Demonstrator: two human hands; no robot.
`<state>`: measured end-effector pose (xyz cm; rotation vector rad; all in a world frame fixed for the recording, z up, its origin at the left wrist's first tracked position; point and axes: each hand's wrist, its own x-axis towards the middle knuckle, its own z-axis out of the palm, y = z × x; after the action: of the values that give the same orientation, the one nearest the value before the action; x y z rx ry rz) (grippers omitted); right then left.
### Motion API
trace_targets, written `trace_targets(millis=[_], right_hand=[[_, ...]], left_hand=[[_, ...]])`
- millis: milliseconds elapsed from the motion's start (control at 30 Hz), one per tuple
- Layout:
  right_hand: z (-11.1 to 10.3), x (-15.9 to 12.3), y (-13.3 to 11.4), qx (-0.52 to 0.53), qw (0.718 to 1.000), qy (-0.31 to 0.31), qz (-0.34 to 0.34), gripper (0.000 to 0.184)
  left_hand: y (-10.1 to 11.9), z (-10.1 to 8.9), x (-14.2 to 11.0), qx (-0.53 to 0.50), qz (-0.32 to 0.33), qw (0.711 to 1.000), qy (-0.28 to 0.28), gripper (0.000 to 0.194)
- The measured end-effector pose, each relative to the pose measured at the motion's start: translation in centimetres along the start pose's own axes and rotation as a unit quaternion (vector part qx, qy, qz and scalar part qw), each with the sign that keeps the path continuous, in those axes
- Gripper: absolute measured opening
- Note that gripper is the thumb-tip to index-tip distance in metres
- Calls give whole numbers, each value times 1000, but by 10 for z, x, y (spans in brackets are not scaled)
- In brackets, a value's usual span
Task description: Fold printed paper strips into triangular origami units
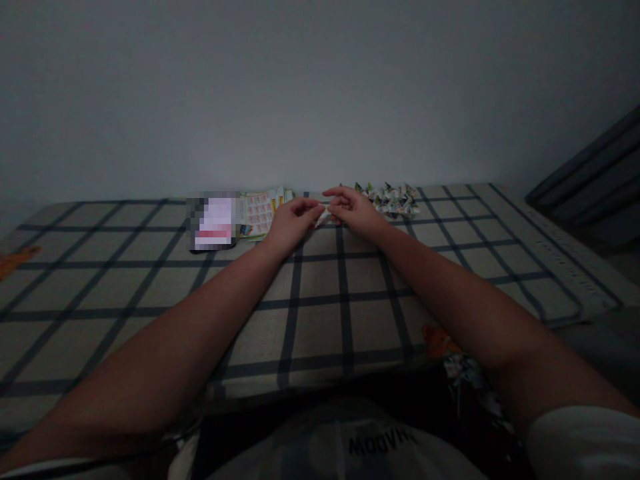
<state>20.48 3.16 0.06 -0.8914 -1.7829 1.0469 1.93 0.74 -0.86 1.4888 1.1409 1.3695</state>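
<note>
Both my arms reach forward over a checked cloth surface [320,300]. My left hand [293,223] and my right hand [353,208] meet near the far edge, fingers pinched together on a small pale folded paper piece [324,215] held between them. Just beyond my right hand lies a pile of small folded printed paper shapes [393,199]. To the left of my left hand rests a stack of printed colourful paper sheets [260,212].
A lit phone screen [214,223] lies left of the paper sheets. A plain wall rises behind the surface. Some orange and patterned paper [453,357] sits under my right forearm at the near edge. An orange scrap [17,259] lies at far left.
</note>
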Motion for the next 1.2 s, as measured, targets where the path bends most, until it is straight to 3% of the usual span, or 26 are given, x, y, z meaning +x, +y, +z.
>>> trace_targets(millis=[233, 400, 667, 933, 1200], right_hand=[[0, 1, 0, 39, 998, 35, 43, 33], [1, 3, -2, 49, 995, 40, 76, 19], [-1, 1, -2, 22, 997, 46, 57, 17], [-4, 0, -3, -20, 997, 45, 62, 26], [-6, 0, -8, -62, 997, 45, 6, 27]], left_hand=[[-3, -1, 4, -64, -13, 998, -1, 24], [-3, 1, 6, -151, -41, 988, 19, 33], [-1, 2, 4, -151, -68, 986, 4, 31], [-3, 1, 5, -135, -53, 989, 23, 26], [-1, 2, 4, -142, -52, 988, 10, 27]])
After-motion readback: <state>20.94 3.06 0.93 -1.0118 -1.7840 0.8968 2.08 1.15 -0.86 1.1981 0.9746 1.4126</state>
